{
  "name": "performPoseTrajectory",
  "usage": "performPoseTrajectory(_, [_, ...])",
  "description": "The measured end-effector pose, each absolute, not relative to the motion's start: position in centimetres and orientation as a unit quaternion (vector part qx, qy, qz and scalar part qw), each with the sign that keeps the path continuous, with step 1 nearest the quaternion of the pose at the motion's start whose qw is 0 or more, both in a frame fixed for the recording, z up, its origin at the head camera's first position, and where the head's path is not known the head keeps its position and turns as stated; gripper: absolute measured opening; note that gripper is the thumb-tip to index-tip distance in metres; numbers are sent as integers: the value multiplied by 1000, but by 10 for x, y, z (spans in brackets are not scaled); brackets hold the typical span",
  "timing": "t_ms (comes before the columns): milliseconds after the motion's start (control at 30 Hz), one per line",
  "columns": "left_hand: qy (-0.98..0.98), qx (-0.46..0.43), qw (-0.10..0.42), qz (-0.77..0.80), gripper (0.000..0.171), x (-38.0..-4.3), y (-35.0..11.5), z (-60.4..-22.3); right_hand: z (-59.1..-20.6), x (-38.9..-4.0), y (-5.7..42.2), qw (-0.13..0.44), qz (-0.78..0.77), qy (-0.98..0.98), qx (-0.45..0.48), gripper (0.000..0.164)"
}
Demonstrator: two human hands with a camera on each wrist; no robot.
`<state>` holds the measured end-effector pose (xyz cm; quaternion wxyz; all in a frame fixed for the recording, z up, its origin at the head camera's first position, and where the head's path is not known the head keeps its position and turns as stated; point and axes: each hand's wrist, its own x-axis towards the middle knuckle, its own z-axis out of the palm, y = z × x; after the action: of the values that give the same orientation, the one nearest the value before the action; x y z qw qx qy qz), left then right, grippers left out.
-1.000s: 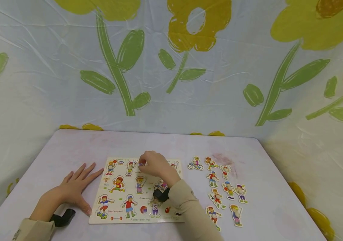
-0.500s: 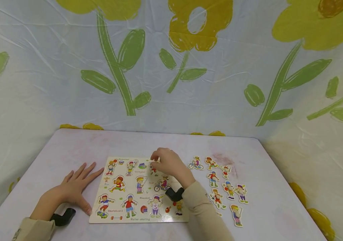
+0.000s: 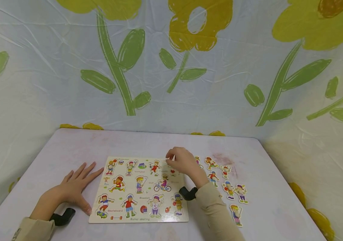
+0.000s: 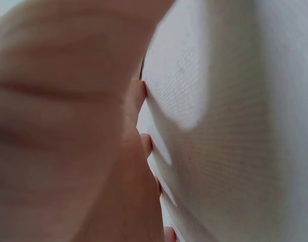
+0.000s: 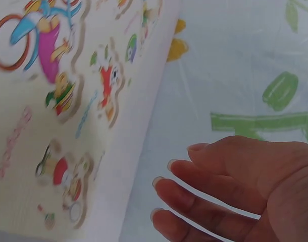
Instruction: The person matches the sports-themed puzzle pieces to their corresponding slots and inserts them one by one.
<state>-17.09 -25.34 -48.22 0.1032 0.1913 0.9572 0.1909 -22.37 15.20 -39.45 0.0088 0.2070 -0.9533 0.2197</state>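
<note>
A cream puzzle board [image 3: 165, 218] printed with sports figures lies on the table. My left hand [image 3: 72, 189] rests palm down with fingers spread, fingertip and thumb at the board's left edge. In the left wrist view, the left fingers [image 4: 139, 96] lie along the white surface. My right hand [image 3: 186, 164] hovers above the board's top right corner, over the tennis picture. The right wrist view shows the fingers of the right hand [image 5: 214, 186] loosely bent with nothing between them. Basketball [image 3: 110, 168] and volleyball [image 3: 130, 168] puzzle pieces sit in the board's top row.
Several loose puzzle pieces lie right of the board, among them a golfer [image 3: 236, 215], a baseball player [image 3: 241, 194] and a runner [image 3: 211, 163]. My right forearm covers some of them. A flower-printed curtain [image 3: 213, 107] stands behind the table [image 3: 147, 144].
My right hand has moved rightward across the board's top row, from beside the volleyball figure to the top right corner, uncovering the football picture. The left hand has stayed in place.
</note>
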Motion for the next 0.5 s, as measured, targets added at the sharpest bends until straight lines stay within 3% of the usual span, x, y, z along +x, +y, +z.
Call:
performPoseTrajectory(233, [956,196,116,186,142,-168,-249,-472,-402,-226,181,15,228,-957,178,8])
performPoseTrajectory(500, [960,192,91,182,143,-175,-258,-493,-406,-228,210,25,252,-957,140,10])
